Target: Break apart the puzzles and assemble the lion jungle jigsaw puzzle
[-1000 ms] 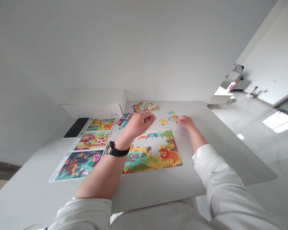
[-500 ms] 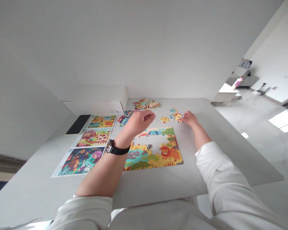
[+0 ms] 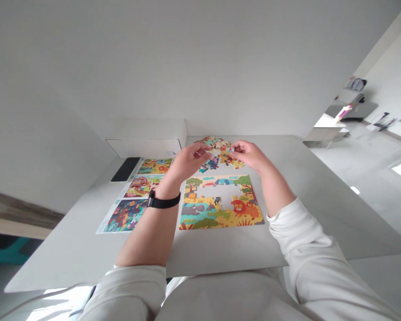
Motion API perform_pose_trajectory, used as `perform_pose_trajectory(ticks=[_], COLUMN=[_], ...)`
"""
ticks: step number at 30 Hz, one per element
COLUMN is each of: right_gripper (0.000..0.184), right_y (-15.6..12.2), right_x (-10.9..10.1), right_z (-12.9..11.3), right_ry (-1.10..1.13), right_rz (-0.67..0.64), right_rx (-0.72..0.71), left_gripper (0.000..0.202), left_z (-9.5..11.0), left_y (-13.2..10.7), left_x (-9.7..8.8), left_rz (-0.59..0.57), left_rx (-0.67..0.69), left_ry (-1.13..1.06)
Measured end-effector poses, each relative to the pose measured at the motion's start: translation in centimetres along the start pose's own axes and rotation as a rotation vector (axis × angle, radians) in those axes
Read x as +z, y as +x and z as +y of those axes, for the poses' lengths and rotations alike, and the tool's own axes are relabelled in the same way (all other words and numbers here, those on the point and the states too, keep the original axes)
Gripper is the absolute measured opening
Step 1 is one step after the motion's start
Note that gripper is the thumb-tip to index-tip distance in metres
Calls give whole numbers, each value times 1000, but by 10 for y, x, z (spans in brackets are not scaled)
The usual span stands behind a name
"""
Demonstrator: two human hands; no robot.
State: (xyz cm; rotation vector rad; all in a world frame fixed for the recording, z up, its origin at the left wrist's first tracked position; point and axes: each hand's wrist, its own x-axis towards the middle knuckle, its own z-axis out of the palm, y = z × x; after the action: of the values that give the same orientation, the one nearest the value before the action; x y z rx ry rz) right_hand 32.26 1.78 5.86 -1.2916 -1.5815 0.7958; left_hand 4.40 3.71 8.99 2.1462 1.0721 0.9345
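Observation:
A jigsaw puzzle point(image 3: 203, 220) with animals and trees lies partly assembled on the table, with a gap in its middle. Beyond its far edge, my right hand point(image 3: 250, 155) pinches a small joined group of orange-yellow puzzle pieces point(image 3: 224, 156) between thumb and fingers. My left hand point(image 3: 189, 160), with a black band on the wrist, hovers just left of that group. Its thumb and forefinger are apart, and I see nothing between them. Dark blue and purple loose pieces point(image 3: 210, 165) lie under and beside the left fingertips.
A pile of loose pieces point(image 3: 217, 141) sits at the back by the wall. On the left are printed picture sheets point(image 3: 127, 216), a black phone point(image 3: 125, 169) and a white box point(image 3: 143, 146). The table's right edge slopes away toward the floor.
My right hand has moved left, bringing the orange-yellow puzzle pieces toward my left hand. My left fingers have spread from a closed pinch. The view has shifted slightly.

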Motion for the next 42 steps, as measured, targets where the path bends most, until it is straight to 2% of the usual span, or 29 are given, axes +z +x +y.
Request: perform_pose_trajectory(ticks=[4, 8, 14, 20, 22, 25, 28, 31, 35, 42], right_gripper=[45, 39, 36, 28, 26, 32, 43, 40, 31, 33], right_y=[-5, -10, -15, -17, -18, -22, -28, -31, -33, -35], right_x=[28, 42, 46, 43, 42, 39, 38, 39, 39, 40], right_z=[1, 8, 11, 16, 16, 15, 12, 11, 12, 19], right_ry=[61, 91, 96, 56, 1, -134, -266, -366, -445, -519], right_rz=[-133, -171, -160, -150, -107, -34, -46, -74, -106, -143], right_rx=[33, 39, 60, 70, 17, -137, -337, -477, -510, -515], left_gripper=[39, 36, 28, 23, 23, 25, 28, 31, 30, 30], left_z=[-11, -17, -19, -28, -32, -39, -43, -44, -45, -57], left_y=[-2, -4, -1, 3, 4, 6, 8, 7, 6, 9], left_x=[5, 5, 8, 16, 18, 20, 20, 19, 16, 23], left_rz=[-102, -184, -259, -206, -195, -209, -223, -232, -255, -280], left_rx=[-9, -3, 2, 11, 0, -48, -109, -159, -199, -241], left_ry=[41, 43, 30, 74, 64, 6, -80, -146, -169, -141])
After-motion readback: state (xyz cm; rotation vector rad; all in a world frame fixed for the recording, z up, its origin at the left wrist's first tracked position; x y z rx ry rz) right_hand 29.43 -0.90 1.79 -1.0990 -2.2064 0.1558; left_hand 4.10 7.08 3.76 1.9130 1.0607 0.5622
